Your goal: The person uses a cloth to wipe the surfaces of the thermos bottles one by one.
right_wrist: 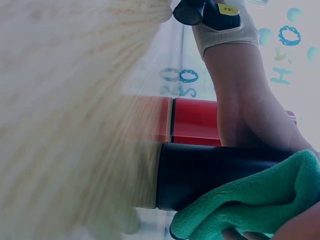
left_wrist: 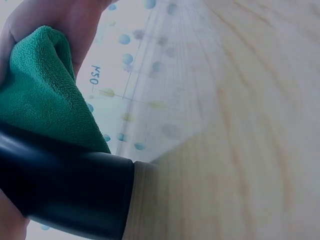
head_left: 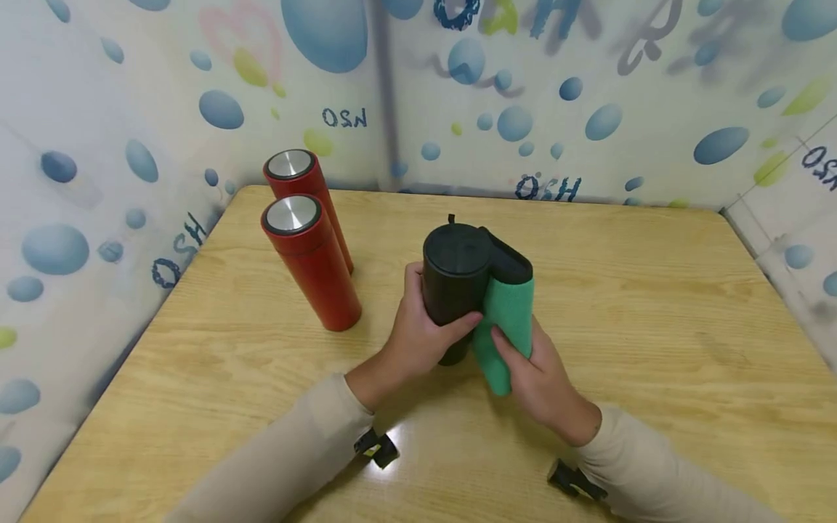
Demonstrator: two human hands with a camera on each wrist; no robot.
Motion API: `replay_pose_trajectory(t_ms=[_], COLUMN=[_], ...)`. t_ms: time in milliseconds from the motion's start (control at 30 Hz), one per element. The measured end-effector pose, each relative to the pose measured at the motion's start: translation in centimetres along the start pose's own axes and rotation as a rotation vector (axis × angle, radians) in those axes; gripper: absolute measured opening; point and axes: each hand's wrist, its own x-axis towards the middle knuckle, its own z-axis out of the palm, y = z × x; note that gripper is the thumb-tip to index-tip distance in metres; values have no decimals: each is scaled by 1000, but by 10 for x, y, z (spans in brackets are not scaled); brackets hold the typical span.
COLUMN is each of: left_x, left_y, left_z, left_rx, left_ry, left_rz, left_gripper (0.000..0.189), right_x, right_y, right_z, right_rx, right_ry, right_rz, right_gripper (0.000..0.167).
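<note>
A black tumbler (head_left: 455, 287) with a round dark lid stands upright on the wooden table, its base (left_wrist: 117, 200) at the tabletop. My left hand (head_left: 418, 330) grips its body from the left, thumb across the front. In my right hand (head_left: 539, 374) is a green cloth (head_left: 513, 319), pinched between thumb and fingers and laid against the tumbler's right side. The right wrist view shows the cloth (right_wrist: 250, 200) folded over the dark body. A black piece (head_left: 511, 261) juts out beside the lid above the cloth; I cannot tell what it belongs to.
Two red bottles with silver-topped lids stand at the back left, the nearer red bottle (head_left: 314, 261) partly hiding the farther red bottle (head_left: 290, 171). Patterned walls (head_left: 497, 109) border the table (head_left: 654, 327). Small black devices (head_left: 378, 447) are strapped at both wrists.
</note>
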Motion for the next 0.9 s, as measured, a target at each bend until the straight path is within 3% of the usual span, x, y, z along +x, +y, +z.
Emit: replay_pose_trajectory(t_ms=[200, 367, 700, 900], left_x=[-4, -1, -1, 0], left_y=[0, 0, 1, 3], left_z=[-1, -1, -2, -2], left_rx=[55, 75, 62, 92], left_ry=[-7, -24, -25, -27], left_rz=[-15, 12, 26, 27], left_gripper=[90, 90, 90, 94], right_x=[-4, -4, 1, 0], right_y=[-2, -4, -4, -5], right_z=[2, 2, -1, -1], right_rx=[65, 77, -5, 13], right_ry=[16, 45, 0, 20], right_rz=[-58, -124, -14, -39], right_gripper=[38, 34, 30, 34])
